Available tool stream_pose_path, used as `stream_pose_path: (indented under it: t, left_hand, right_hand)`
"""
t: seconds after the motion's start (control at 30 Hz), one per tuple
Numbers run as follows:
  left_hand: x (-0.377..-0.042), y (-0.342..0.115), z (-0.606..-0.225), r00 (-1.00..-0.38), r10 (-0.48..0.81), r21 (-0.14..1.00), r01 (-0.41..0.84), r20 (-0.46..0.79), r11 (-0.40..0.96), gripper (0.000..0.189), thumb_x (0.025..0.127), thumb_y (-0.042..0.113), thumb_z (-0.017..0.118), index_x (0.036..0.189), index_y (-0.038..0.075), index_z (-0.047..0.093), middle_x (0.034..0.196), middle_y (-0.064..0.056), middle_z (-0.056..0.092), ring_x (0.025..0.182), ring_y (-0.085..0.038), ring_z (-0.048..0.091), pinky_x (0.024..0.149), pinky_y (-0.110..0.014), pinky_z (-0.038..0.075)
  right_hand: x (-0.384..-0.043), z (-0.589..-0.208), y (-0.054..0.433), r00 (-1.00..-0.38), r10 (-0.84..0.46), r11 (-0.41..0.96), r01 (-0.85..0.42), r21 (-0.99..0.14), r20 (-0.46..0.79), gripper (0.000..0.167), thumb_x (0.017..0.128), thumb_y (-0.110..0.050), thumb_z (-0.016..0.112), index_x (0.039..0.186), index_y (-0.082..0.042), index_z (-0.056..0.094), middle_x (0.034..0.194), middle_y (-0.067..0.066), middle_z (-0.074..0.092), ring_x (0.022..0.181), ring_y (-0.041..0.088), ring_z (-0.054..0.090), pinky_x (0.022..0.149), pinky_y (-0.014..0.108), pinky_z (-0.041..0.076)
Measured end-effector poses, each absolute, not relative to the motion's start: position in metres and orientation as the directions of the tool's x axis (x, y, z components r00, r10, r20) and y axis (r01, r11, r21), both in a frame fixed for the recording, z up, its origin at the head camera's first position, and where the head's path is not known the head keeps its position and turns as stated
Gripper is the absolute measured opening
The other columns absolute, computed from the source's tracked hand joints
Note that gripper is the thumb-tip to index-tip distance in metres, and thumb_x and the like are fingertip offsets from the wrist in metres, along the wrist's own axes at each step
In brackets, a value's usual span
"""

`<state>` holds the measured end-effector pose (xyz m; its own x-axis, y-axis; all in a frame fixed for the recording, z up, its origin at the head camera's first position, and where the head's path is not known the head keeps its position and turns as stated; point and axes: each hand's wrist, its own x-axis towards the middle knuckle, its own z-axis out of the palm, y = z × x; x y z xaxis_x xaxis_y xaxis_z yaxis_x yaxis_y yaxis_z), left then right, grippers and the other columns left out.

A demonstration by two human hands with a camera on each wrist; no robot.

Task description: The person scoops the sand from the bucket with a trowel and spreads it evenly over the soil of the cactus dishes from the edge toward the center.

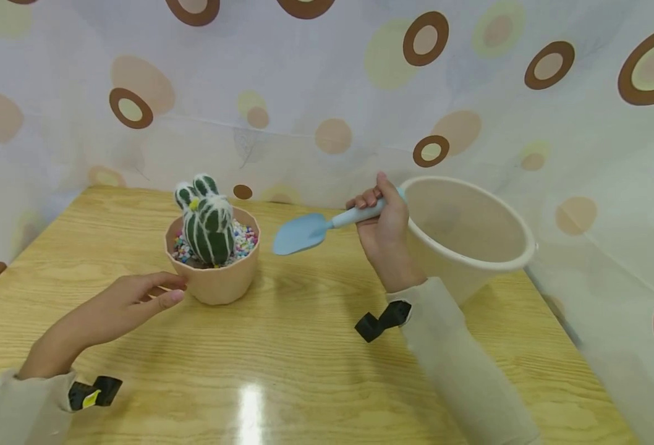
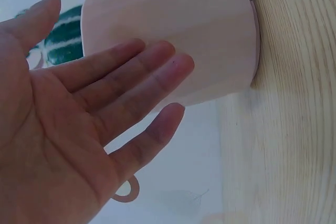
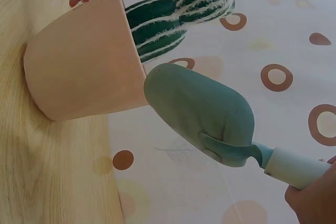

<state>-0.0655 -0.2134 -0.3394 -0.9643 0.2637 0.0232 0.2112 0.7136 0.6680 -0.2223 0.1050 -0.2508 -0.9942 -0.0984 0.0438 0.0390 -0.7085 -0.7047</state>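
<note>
My right hand (image 1: 384, 225) grips the pale handle of a small blue garden trowel (image 1: 303, 233), its blade pointing left, held above the table between the plant pot and the bin. In the right wrist view the trowel blade (image 3: 202, 111) overlaps the pot's rim. A peach plant pot (image 1: 224, 283) stands upright on the table, holding a green cactus (image 1: 210, 232) with white fuzzy ribs, set in colourful pebbles (image 1: 245, 240). Beside the pot's left side is my left hand (image 1: 132, 303), fingers extended, fingertips right at its wall; the left wrist view shows the palm (image 2: 52, 140) facing the camera.
A cream plastic bin (image 1: 444, 272) with a wide rim stands at the table's right, just behind my right forearm. The wooden table (image 1: 305, 358) runs back to a hanging cloth (image 1: 305, 80) patterned with circles. Black straps with camera mounts (image 1: 382, 320) sit on both wrists.
</note>
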Motion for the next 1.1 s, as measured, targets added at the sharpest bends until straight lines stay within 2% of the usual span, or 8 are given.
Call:
stream_pose_path:
  t: [0.17, 0.43, 0.63, 0.8, 0.97, 1.1]
  left_hand:
    - [-0.066, -0.202, -0.336, -0.949, 0.314, 0.679, 0.244, 0.02, 0.692, 0.041, 0.101, 0.025, 0.048, 0.132, -0.002, 0.053, 0.127, -0.016, 0.061, 0.108, -0.031, 0.062, 0.081, -0.035, 0.053]
    - [-0.071, -0.179, -0.328, -0.926, 0.378, 0.704, 0.269, 0.001, 0.658, 0.049, 0.101, 0.03, 0.048, 0.137, -0.002, 0.047, 0.129, -0.015, 0.06, 0.111, -0.027, 0.062, 0.087, -0.043, 0.052]
    - [-0.074, -0.161, -0.326, -0.908, 0.417, 0.73, 0.261, -0.036, 0.631, 0.061, 0.1, 0.036, 0.048, 0.143, -0.005, 0.034, 0.137, -0.023, 0.051, 0.122, -0.035, 0.054, 0.097, -0.05, 0.045]
    - [-0.076, -0.146, -0.321, -0.904, 0.42, 0.75, 0.22, -0.085, 0.624, 0.075, 0.098, 0.043, 0.048, 0.15, -0.002, 0.02, 0.146, -0.024, 0.039, 0.132, -0.039, 0.043, 0.102, -0.054, 0.039]
    - [-0.083, -0.13, -0.318, -0.901, 0.43, 0.73, 0.257, -0.057, 0.634, 0.083, 0.097, 0.046, 0.048, 0.152, 0.0, 0.006, 0.15, -0.027, 0.03, 0.134, -0.04, 0.039, 0.106, -0.055, 0.036]
    - [-0.094, -0.118, -0.318, -0.897, 0.441, 0.726, 0.274, -0.044, 0.63, 0.084, 0.098, 0.047, 0.047, 0.152, 0.0, 0.003, 0.152, -0.027, 0.027, 0.135, -0.041, 0.037, 0.107, -0.055, 0.033]
  right_hand:
    - [-0.225, -0.248, 0.115, -0.995, -0.1, -0.695, 0.049, -0.717, 0.028, 0.046, 0.103, -0.015, 0.037, 0.057, -0.012, 0.04, 0.048, -0.002, 0.039, 0.047, 0.012, 0.04, 0.063, 0.027, 0.04]
    - [-0.229, -0.245, 0.132, -0.997, -0.076, -0.668, 0.028, -0.744, 0.03, 0.049, 0.102, -0.014, 0.036, 0.053, -0.012, 0.04, 0.046, -0.003, 0.039, 0.045, 0.012, 0.039, 0.063, 0.027, 0.039]
    - [-0.232, -0.242, 0.144, -0.997, -0.074, -0.654, 0.028, -0.756, 0.026, 0.05, 0.103, -0.016, 0.036, 0.054, -0.012, 0.04, 0.047, -0.002, 0.039, 0.047, 0.012, 0.039, 0.063, 0.026, 0.039]
    - [-0.233, -0.238, 0.155, -0.998, -0.063, -0.653, 0.029, -0.757, 0.016, 0.047, 0.103, -0.018, 0.036, 0.056, -0.012, 0.039, 0.047, -0.002, 0.039, 0.047, 0.013, 0.039, 0.064, 0.026, 0.038]
    - [-0.236, -0.233, 0.167, -0.999, -0.054, -0.668, 0.039, -0.743, -0.004, 0.047, 0.103, -0.019, 0.036, 0.057, -0.011, 0.039, 0.048, -0.001, 0.039, 0.048, 0.014, 0.039, 0.064, 0.027, 0.039]
    - [-0.238, -0.228, 0.177, -0.998, -0.054, -0.712, 0.048, -0.701, -0.013, 0.046, 0.103, -0.018, 0.038, 0.058, -0.009, 0.039, 0.048, 0.001, 0.04, 0.047, 0.016, 0.04, 0.063, 0.027, 0.038]
